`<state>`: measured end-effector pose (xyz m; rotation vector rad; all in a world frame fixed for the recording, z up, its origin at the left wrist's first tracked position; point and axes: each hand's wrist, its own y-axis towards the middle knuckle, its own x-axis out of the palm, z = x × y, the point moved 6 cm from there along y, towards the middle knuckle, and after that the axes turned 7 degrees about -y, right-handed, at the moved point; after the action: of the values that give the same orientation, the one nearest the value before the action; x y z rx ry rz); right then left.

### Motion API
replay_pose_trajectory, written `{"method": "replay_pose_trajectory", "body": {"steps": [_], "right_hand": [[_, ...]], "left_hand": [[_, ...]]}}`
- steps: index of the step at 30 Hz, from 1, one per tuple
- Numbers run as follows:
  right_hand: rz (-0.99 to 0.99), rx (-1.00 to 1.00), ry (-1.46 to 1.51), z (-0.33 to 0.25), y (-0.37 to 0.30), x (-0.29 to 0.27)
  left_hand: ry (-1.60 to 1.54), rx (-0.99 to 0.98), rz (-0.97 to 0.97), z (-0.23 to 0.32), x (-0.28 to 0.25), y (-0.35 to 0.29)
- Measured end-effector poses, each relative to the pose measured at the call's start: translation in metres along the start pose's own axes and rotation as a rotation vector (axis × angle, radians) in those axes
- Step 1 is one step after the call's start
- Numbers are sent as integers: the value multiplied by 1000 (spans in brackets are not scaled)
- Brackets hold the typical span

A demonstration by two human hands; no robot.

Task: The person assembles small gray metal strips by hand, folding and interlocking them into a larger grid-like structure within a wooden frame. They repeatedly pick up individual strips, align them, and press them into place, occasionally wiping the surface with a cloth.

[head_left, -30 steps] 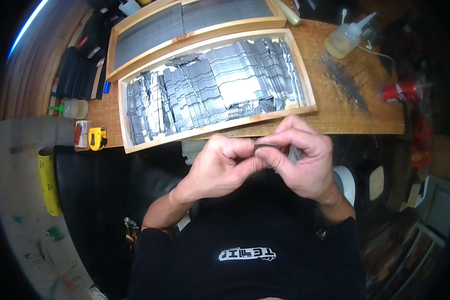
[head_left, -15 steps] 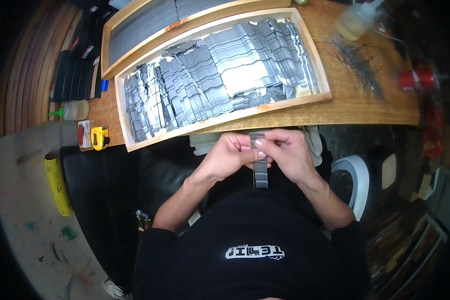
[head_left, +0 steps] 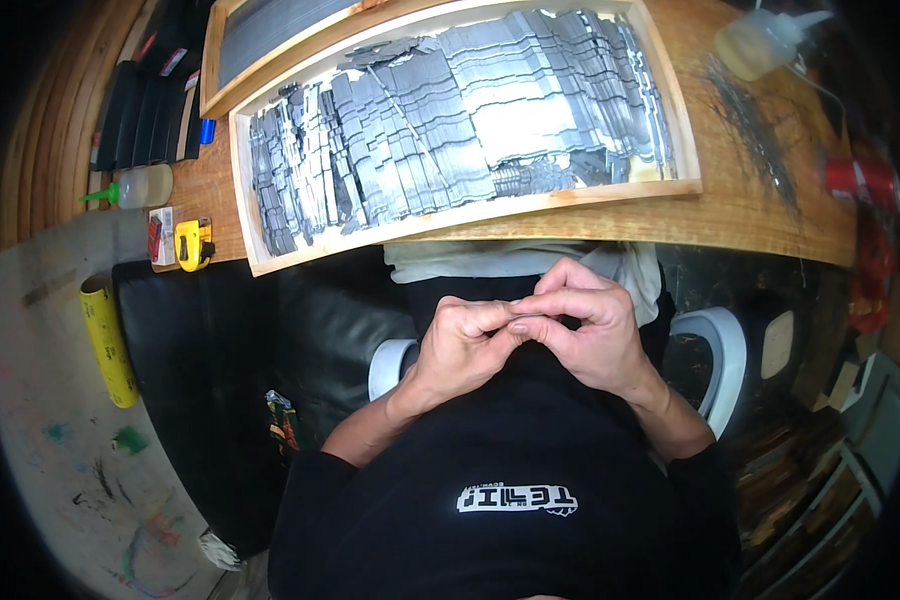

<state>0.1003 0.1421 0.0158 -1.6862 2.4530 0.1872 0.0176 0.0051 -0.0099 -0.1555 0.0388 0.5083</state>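
My left hand (head_left: pixel 468 345) and my right hand (head_left: pixel 598 330) meet in front of my black shirt, thumbs and forefingers pinched together. Between their fingertips runs a thin grey strip (head_left: pixel 534 316), seen almost edge-on, so its face and most of its length are hidden. Both hands are closed on it. Beyond them, on the wooden table, lies a shallow wooden tray (head_left: pixel 470 214) filled with rows of thin dark-grey strips (head_left: pixel 400 150), some shining in the light. Several loose strips lie askew towards its left end.
A second wooden tray (head_left: pixel 315 62) lies behind the first. Left on the table are a yellow tape measure (head_left: pixel 193 244) and a green-tipped bottle (head_left: pixel 146 187). A squeeze bottle (head_left: pixel 760 48) and red can (head_left: pixel 860 184) are right. Pale chair arms (head_left: pixel 727 365) flank me.
The strip has turned from showing its banded face, hanging down, to nearly edge-on. My hands have come lower and my right fingers have shifted. The view has tilted slightly.
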Motion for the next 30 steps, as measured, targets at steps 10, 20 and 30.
{"method": "replay_pose_trajectory", "body": {"steps": [10, 20, 30], "right_hand": [[16, -30, -61, -3, -2, 2], [61, 70, -19, 8, -4, -2], [109, -17, -114, -6, -3, -2]], "left_hand": [[-7, 83, 54, 2, 2, -2], [-105, -99, -96, 3, 0, 6], [-112, -59, -62, 5, 1, 10]]}}
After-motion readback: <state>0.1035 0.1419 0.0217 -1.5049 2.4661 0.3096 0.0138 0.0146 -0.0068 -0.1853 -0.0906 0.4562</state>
